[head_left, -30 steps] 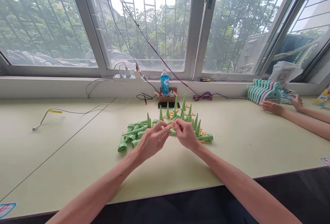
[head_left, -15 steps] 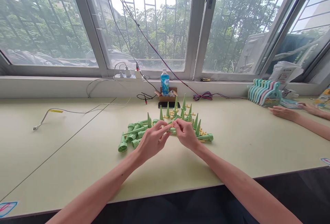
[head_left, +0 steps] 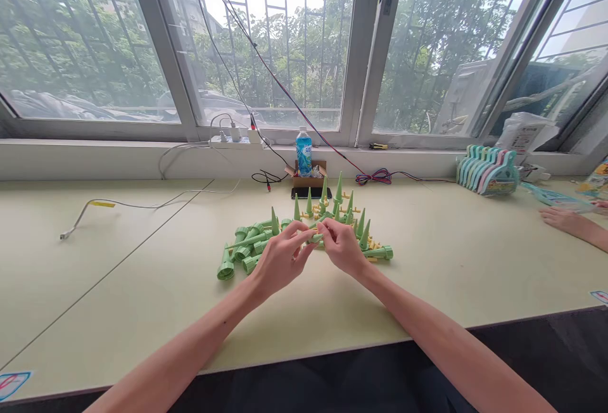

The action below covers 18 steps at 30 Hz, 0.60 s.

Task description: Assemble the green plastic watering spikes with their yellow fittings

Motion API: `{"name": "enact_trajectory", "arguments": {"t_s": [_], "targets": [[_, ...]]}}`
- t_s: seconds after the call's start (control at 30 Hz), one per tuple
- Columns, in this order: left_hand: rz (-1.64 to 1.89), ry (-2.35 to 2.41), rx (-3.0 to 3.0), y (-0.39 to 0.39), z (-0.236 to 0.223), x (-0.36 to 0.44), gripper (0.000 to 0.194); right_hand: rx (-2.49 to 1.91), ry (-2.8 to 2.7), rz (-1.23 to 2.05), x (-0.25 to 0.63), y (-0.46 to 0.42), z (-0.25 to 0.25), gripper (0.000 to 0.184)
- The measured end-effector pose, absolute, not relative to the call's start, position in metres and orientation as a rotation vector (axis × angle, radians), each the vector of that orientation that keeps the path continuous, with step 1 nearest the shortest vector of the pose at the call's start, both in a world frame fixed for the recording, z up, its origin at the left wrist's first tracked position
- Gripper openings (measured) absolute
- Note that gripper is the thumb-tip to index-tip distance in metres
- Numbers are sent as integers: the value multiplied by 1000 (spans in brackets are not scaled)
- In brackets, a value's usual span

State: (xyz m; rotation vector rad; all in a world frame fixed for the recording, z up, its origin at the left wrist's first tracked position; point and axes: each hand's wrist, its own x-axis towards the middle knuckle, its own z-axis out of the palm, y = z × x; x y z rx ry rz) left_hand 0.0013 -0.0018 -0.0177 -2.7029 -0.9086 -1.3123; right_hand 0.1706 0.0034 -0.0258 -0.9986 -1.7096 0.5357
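My left hand (head_left: 284, 249) is closed in a pinch on a green plant watering spike (head_left: 315, 238), of which only a short piece shows between the fingers. At its right end my right hand (head_left: 341, 246) is closed too, fingertips pressed together; what they pinch is hidden. Around both hands lies a heap of similar parts. Loose green spikes with ribbed caps (head_left: 241, 243) lie on the left, and several cone-tipped spikes (head_left: 338, 192) stand upright behind. Small yellow valve pieces (head_left: 350, 210) show among the upright ones and to the right.
Behind the heap are a dark phone (head_left: 311, 194), a small cardboard box (head_left: 308, 182) and a blue-liquid bottle (head_left: 304, 152). A white cable (head_left: 156, 206) crosses the table (head_left: 456, 261) on the left. Pastel hangers (head_left: 487, 171) and another person's hand (head_left: 567, 220) are on the right.
The green spike between my fingertips shows slightly more; my hands stay almost in place. On the right, the other person's hands have moved away to the right, with a light blue hanger now beside them.
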Motion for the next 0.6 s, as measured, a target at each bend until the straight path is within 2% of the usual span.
{"name": "enact_trajectory", "arguments": {"t_s": [0.6], "targets": [[-1300, -934, -2714, -2, -17, 2, 18, -980, -1713, 567, 171, 2, -25, 33]]}}
